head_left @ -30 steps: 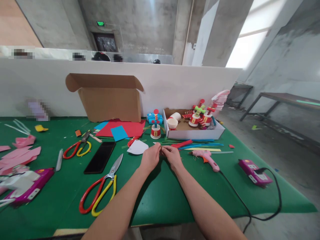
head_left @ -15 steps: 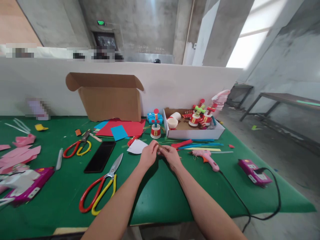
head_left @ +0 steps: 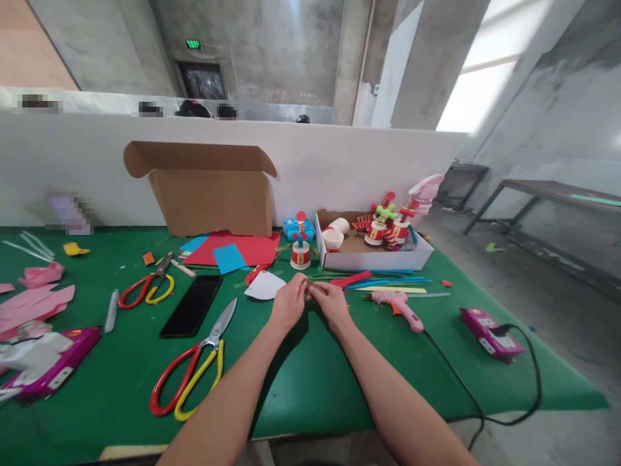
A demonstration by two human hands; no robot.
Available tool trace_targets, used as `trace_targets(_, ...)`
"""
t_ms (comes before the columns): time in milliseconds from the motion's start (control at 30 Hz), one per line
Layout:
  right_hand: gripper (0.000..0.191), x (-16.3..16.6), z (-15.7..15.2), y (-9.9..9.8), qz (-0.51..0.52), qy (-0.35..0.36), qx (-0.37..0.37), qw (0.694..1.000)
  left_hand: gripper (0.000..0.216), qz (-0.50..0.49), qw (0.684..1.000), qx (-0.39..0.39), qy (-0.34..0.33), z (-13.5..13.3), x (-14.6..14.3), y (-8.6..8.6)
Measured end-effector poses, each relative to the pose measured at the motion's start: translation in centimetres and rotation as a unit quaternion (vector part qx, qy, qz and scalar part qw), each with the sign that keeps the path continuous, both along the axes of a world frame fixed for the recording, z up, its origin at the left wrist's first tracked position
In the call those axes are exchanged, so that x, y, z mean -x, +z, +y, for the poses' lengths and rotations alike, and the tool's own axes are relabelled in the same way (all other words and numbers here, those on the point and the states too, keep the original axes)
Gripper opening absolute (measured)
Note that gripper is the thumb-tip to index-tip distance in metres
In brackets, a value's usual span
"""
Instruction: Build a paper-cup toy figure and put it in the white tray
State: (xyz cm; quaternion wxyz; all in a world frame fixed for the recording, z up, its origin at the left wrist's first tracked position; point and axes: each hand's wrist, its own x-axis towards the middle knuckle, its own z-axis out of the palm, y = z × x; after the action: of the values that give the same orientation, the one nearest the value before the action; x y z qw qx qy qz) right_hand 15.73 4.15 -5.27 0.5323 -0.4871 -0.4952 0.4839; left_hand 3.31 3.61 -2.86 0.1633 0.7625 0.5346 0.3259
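Note:
My left hand [head_left: 290, 300] and my right hand [head_left: 332, 304] meet fingertip to fingertip above the table. Both are closed in a pinch on a small brownish strip [head_left: 310, 285], mostly hidden by the fingers, so its material is unclear. A white paper piece [head_left: 264, 285] with a curved edge lies just left of my left hand. Behind the hands stands a red-and-white paper-cup figure [head_left: 301, 255] with coiled arms and a round red head. Right of my right hand, a pink hot glue gun [head_left: 398, 303] rests on its side with a glue stick in its back.
Large scissors [head_left: 208, 353], a black phone [head_left: 192, 307] and smaller scissors [head_left: 154, 283] lie at left. Behind are red paper [head_left: 257, 249], an open cardboard box [head_left: 213, 200] and a white box [head_left: 378, 261] holding cups and figures. A purple power strip [head_left: 491, 333] sits at right with a cord.
The view has shifted very slightly. Both hands keep their pinch on the small brownish strip, with almost no visible movement.

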Motion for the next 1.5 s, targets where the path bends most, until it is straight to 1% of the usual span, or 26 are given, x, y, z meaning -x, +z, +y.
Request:
trace_targets(67, 0.023, 0.2, -0.1, 0.3, 0.003, 0.014, 0.003, 1.0, 0.02, -0.049, 0.999, 0.008, 0.001, 0.5, 0.5, -0.1)
trace_targets(133, 0.023, 0.3, -0.2, 0.5, -0.006, 0.016, 0.011, 1.0, 0.019, -0.073, 0.997, 0.017, -0.005, 0.9, 0.9, -0.3)
trace_targets(300, 0.02, 0.2, -0.4, 0.7, -0.038, 0.017, 0.014, 0.999, 0.019, -0.084, 0.996, 0.025, -0.014, 1.0, 1.0, -0.4)
trace_targets(433, 0.021, 0.1, -0.2, 0.3, -0.057, 0.012, 0.013, 0.998, 0.019, -0.041, 0.999, 0.013, -0.007, 0.5, 0.6, -0.3)
trace_targets(533, 0.019, 0.1, 0.0, -0.1, -0.091, -0.021, 0.0, 0.996, 0.017, 0.043, 0.999, 0.007, -0.002, 0.1, 0.0, -0.2)
trace_targets(600, 0.018, 0.0, 0.1, -0.2, -0.107, -0.043, -0.009, 0.993, 0.016, 0.076, 0.997, 0.004, -0.007, -0.1, -0.3, -0.2)
trace_targets(667, 0.019, 0.0, 0.1, -0.2, -0.103, -0.035, -0.01, 0.994, 0.018, 0.049, 0.999, 0.001, -0.007, 0.0, -0.2, -0.3)
trace_targets(767, 0.019, 0.0, 0.0, 0.1, -0.068, 0.01, 0.002, 0.998, 0.02, -0.038, 0.999, -0.001, -0.003, 0.5, 0.4, -0.3)
trace_targets(833, 0.02, 0.1, -0.1, 0.2, -0.041, 0.028, 0.017, 0.999, 0.02, -0.087, 0.996, 0.011, -0.006, 0.7, 0.8, -0.3)
trace_targets(933, 0.019, 0.3, -0.1, 0.4, 0.006, 0.019, 0.034, 0.999, 0.021, -0.159, 0.986, 0.058, -0.009, 1.0, 1.1, -0.3)
trace_targets(1000, 0.019, 0.4, -0.2, 0.5, 0.032, 0.009, 0.042, 0.999, 0.021, -0.179, 0.981, 0.079, -0.013, 1.1, 1.1, -0.3)
trace_targets(1100, 0.018, 0.4, -0.3, 0.7, 0.043, 0.014, 0.048, 0.998, 0.023, -0.17, 0.982, 0.079, -0.028, 1.1, 1.1, -0.3)
trace_targets(1200, 0.015, 0.4, -0.5, 0.8, 0.025, 0.025, 0.047, 0.998, 0.025, -0.153, 0.985, 0.073, -0.024, 1.1, 1.1, -0.3)
trace_targets(1367, 0.014, 0.3, -0.4, 0.6, -0.021, 0.045, 0.062, 0.997, 0.026, -0.067, 0.997, 0.042, 0.004, 1.3, 1.4, -0.4)
trace_targets(1500, 0.016, 0.3, -0.3, 0.2, -0.072, 0.037, 0.046, 0.996, 0.025, -0.017, 0.999, 0.037, 0.018, 1.1, 1.3, -0.2)
